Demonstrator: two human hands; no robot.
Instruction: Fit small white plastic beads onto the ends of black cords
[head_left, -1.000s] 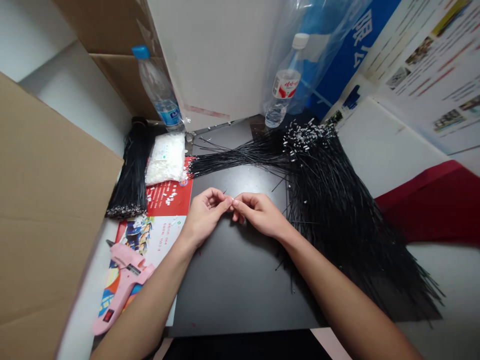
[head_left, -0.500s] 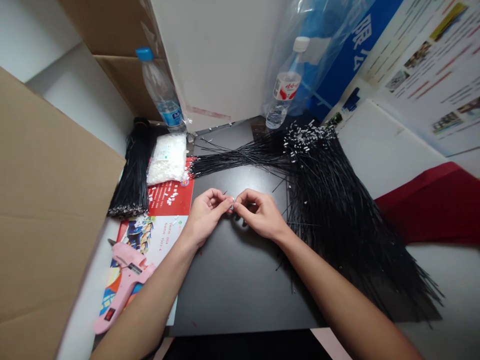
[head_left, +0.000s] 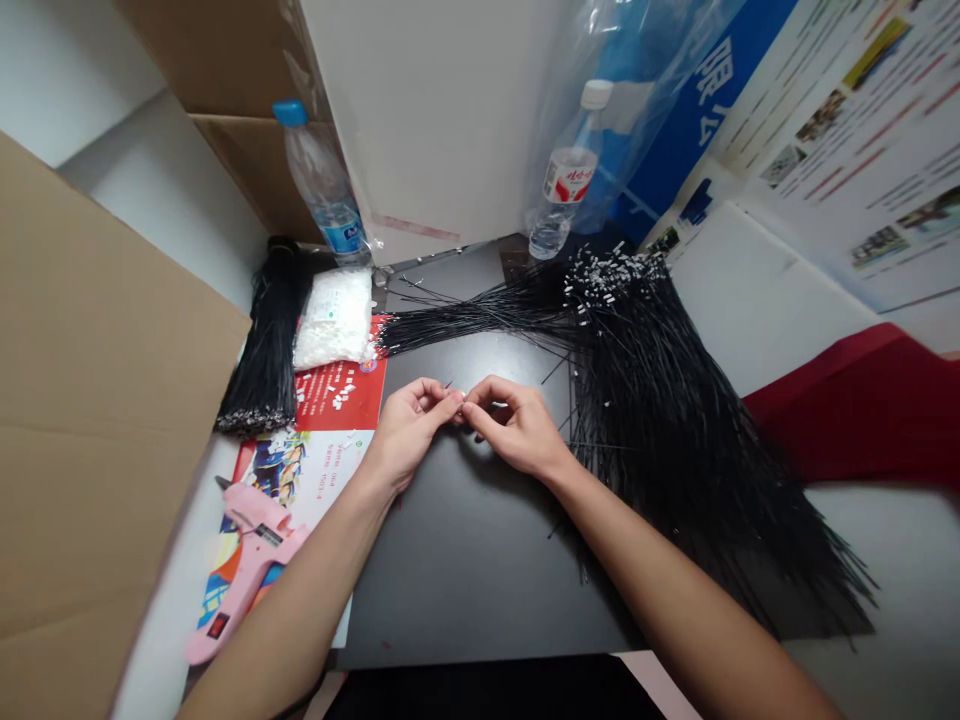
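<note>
Over the middle of the dark table (head_left: 480, 580), my left hand (head_left: 411, 425) and my right hand (head_left: 517, 425) meet at the fingertips, both closed in a pinch. A tiny white piece (head_left: 463, 398) shows between them, too small to name. A thin reddish tip sticks up by my left fingers; what it belongs to is hidden. Just beyond my hands lies a thin bundle of black wires (head_left: 465, 318). To the right of my right hand spreads a large heap of black wires (head_left: 660, 420) with small white ends at the top.
At left are a clear bag of small white parts (head_left: 334, 318), another black wire bundle (head_left: 262, 350), a printed sheet (head_left: 341, 480) and a pink glue gun (head_left: 251, 560). Two plastic bottles, one blue-capped (head_left: 322, 185) and one white-capped (head_left: 566, 180), stand at the back. Cardboard (head_left: 97, 420) rises at left.
My fingertips have shifted slightly around the tiny white piece, still pinched together. The view has turned a little; the things on the table stay put.
</note>
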